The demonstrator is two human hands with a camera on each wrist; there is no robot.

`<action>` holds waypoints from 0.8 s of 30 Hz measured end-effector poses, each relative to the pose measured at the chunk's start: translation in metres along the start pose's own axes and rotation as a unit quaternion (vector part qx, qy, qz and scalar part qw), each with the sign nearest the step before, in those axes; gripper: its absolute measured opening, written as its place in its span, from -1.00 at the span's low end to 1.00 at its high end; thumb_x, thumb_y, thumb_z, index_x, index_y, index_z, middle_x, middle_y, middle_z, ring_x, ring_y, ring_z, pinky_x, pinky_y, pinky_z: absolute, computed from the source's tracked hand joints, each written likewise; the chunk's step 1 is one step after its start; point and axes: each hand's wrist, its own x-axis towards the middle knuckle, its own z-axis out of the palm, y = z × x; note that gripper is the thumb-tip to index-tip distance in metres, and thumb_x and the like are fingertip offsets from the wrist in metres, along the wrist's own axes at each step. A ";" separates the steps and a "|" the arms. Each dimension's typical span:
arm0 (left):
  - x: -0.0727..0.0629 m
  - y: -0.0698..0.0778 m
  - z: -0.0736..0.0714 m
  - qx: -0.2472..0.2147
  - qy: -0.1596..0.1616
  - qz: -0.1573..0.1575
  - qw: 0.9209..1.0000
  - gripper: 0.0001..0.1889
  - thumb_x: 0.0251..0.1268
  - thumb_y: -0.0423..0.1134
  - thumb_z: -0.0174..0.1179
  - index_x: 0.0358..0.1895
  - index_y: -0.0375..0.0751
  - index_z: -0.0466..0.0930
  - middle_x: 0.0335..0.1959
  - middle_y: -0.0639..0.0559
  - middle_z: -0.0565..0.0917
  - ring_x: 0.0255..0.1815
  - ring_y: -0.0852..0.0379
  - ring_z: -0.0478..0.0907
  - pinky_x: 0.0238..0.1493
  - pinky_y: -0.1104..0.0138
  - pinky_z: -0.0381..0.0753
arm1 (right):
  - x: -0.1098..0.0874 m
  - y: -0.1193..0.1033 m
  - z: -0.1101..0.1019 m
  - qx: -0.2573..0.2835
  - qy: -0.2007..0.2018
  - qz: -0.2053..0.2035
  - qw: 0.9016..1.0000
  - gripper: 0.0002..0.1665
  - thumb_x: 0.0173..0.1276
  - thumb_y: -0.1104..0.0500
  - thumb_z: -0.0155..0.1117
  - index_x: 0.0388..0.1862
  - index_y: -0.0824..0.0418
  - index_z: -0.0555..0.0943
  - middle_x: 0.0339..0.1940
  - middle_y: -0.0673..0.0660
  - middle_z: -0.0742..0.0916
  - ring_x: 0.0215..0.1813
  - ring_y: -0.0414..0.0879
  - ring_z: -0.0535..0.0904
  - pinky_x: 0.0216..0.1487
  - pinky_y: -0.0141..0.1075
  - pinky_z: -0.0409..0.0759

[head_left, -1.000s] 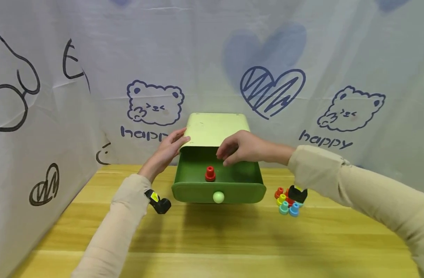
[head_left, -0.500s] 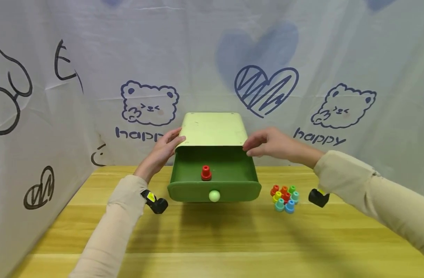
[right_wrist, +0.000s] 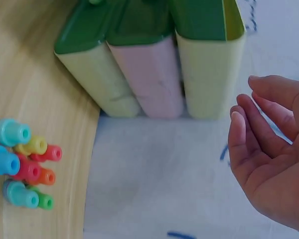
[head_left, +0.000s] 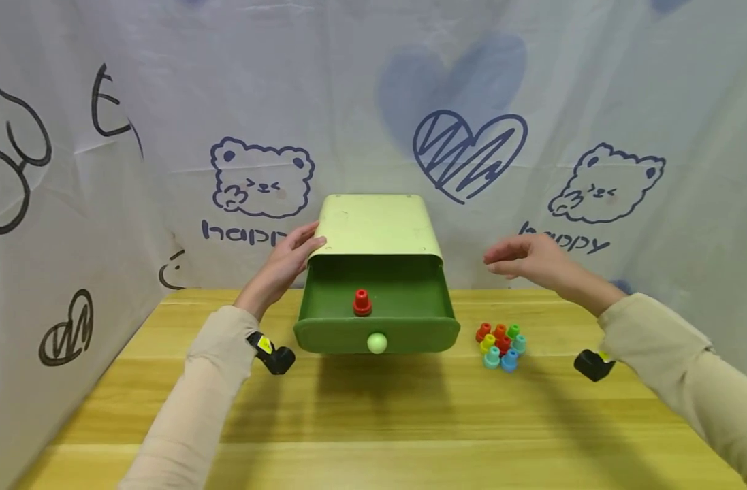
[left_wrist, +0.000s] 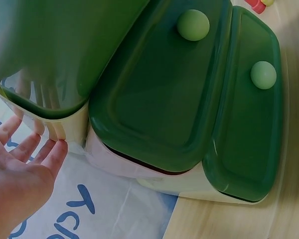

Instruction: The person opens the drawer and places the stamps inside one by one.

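A stacked drawer unit point(head_left: 379, 224) with a pale yellow-green top stands against the back cloth. Its green top drawer point(head_left: 410, 303) is pulled out, and a red peg-shaped piece point(head_left: 362, 303) stands upright inside. My left hand point(head_left: 282, 267) rests against the unit's upper left side, the thumb along the top edge. In the left wrist view, the fingertips point(left_wrist: 60, 145) touch the casing beside the top drawer. To the right of the unit, my right hand point(head_left: 535, 262) hovers with nothing in it, fingers loosely bent and thumb apart from them.
Several coloured peg-shaped pieces point(head_left: 502, 344) stand in a cluster on the wooden table point(head_left: 373, 422), right of the unit. Below the top drawer, two more drawers point(left_wrist: 154, 94) with round knobs are closed. A printed white cloth point(head_left: 361, 102) hangs close behind.
My right hand has moved from over the open drawer out to the right, past the unit. The left hand stays on the unit's side, and the red piece stays in the drawer.
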 end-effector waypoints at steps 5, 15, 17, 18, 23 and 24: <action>0.000 0.001 0.001 -0.002 0.000 0.000 1.000 -0.33 0.47 -0.04 0.03 0.53 -0.14 0.03 0.50 -0.13 0.11 0.49 -0.06 0.03 0.46 0.02 0.02 | -0.008 0.022 -0.007 0.003 0.006 0.037 0.999 -0.64 0.36 0.18 0.29 0.04 0.39 0.59 -0.05 0.26 0.69 -0.10 0.03 0.60 -0.17 -0.33 0.63; -0.002 0.000 0.001 -0.003 0.001 -0.002 1.000 -0.33 0.46 -0.04 0.04 0.53 -0.12 0.04 0.51 -0.11 0.10 0.49 -0.05 0.04 0.46 0.02 0.02 | -0.031 0.081 0.028 0.037 -0.006 0.062 0.997 -0.59 0.34 0.18 0.30 0.04 0.46 0.56 -0.12 0.23 0.70 -0.14 0.03 0.64 -0.17 -0.31 0.65; -0.001 0.000 0.001 -0.003 0.001 0.000 1.000 -0.33 0.46 -0.04 0.04 0.52 -0.13 0.05 0.50 -0.11 0.11 0.49 -0.04 0.05 0.46 0.04 0.03 | -0.037 0.092 0.036 0.042 -0.007 0.069 0.997 -0.61 0.33 0.20 0.31 0.03 0.45 0.57 -0.14 0.21 0.70 -0.14 0.06 0.63 -0.18 -0.28 0.66; -0.001 0.001 0.001 -0.004 0.002 0.001 1.000 -0.33 0.46 -0.04 0.04 0.52 -0.13 0.05 0.50 -0.11 0.11 0.49 -0.04 0.05 0.46 0.04 0.02 | -0.039 0.096 0.038 0.043 -0.006 0.072 0.996 -0.61 0.33 0.20 0.31 0.03 0.45 0.57 -0.15 0.20 0.70 -0.14 0.06 0.62 -0.19 -0.25 0.66; 0.000 0.001 0.001 -0.025 0.002 -0.002 1.000 -0.33 0.46 -0.07 0.05 0.52 -0.15 0.05 0.50 -0.13 0.12 0.49 -0.03 0.04 0.46 0.08 0.04 | -0.050 0.115 0.048 0.047 -0.012 0.074 0.996 -0.57 0.33 0.23 0.30 0.07 0.49 0.55 -0.08 0.28 0.69 -0.10 0.05 0.61 -0.13 -0.16 0.66; 0.000 0.001 0.001 -0.030 0.001 -0.004 1.000 -0.33 0.46 -0.08 0.06 0.52 -0.15 0.04 0.50 -0.12 0.12 0.49 -0.03 0.05 0.46 0.10 0.05 | -0.051 0.118 0.050 0.045 -0.013 0.073 0.996 -0.57 0.33 0.23 0.30 0.07 0.50 0.55 -0.07 0.30 0.68 -0.09 0.05 0.61 -0.12 -0.17 0.66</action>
